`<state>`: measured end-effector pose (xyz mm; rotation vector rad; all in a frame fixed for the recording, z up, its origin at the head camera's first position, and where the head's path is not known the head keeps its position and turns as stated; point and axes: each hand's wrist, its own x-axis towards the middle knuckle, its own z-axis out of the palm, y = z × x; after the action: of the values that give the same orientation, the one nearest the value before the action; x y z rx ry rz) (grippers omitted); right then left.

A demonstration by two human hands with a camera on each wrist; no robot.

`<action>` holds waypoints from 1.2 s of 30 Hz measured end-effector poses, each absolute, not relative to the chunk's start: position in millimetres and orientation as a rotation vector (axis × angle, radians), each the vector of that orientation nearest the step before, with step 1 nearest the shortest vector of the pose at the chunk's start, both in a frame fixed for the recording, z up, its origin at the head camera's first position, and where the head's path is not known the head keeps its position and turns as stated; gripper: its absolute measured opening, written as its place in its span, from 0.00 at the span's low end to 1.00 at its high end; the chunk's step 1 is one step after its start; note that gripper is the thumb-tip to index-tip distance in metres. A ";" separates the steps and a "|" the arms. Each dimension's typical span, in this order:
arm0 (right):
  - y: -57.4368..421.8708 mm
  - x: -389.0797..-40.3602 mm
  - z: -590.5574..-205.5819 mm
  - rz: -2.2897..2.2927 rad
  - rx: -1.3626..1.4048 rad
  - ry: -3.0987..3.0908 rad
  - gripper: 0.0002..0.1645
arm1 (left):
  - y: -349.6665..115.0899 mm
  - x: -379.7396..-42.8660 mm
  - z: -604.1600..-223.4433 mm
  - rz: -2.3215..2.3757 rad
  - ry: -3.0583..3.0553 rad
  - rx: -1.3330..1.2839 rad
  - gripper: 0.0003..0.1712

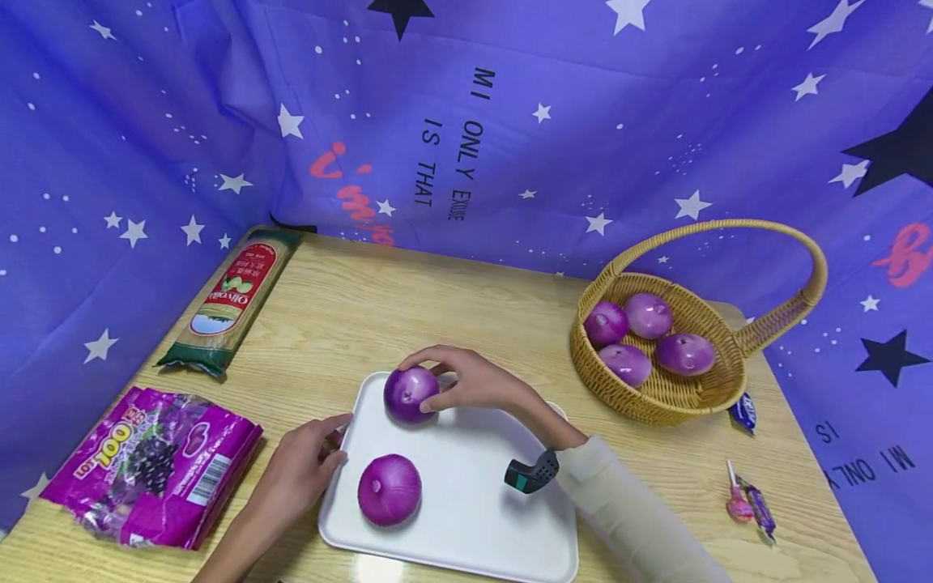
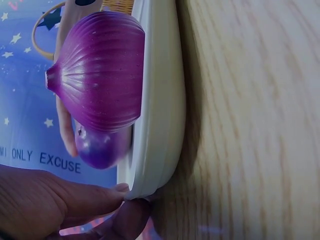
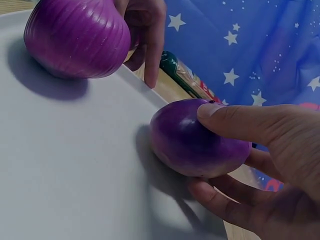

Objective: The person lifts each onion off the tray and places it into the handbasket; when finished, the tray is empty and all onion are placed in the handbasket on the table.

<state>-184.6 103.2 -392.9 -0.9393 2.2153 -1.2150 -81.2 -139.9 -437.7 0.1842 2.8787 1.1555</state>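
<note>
- We see right hand (image 1: 472, 380) gripping onion (image 1: 408, 397) at far-left corner of tray (image 1: 481, 486)
- Left hand (image 1: 297, 463) pinches tray's left rim
- Second onion (image 1: 389, 490) sits nearer us on tray
- Right: basket (image 1: 615, 395) with four onions (image 1: 649, 315)

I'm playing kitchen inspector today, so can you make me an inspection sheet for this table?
Surface: pale wooden table.
Job's things: white tray; near onion, purple, resting on it; far onion, also purple, being held; wicker basket with four more onions inside.
Clutter: grape-picture bag; noodle packet; lollipop; blue wrapper; purple wrapper.
Hands: left hand touches the tray's left edge; right hand holds the far onion.
Cables: nothing seen for sure; a dark strip behind the noodle packet is too unclear to name.
Surroundings: blue cloth with stars and printed words.
</note>
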 end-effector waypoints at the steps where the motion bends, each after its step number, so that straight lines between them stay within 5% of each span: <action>1: 103.8 -184.4 -392.8 -1.209 -0.934 2.221 0.31 | -139.8 -81.0 -437.6 1.156 2.880 0.185 0.26; 17: 152.3 -190.0 -374.3 -1.344 -0.759 2.167 0.31 | -139.3 -79.1 -436.0 1.148 2.883 0.217 0.27; 36: 318.8 -177.4 -337.2 -1.327 -0.461 2.394 0.35 | -137.1 -77.9 -433.6 1.115 2.860 0.215 0.27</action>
<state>-177.4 318.8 -337.2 -0.4610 2.3941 -1.3265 -77.9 -137.1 -433.6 0.2147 2.8602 1.1148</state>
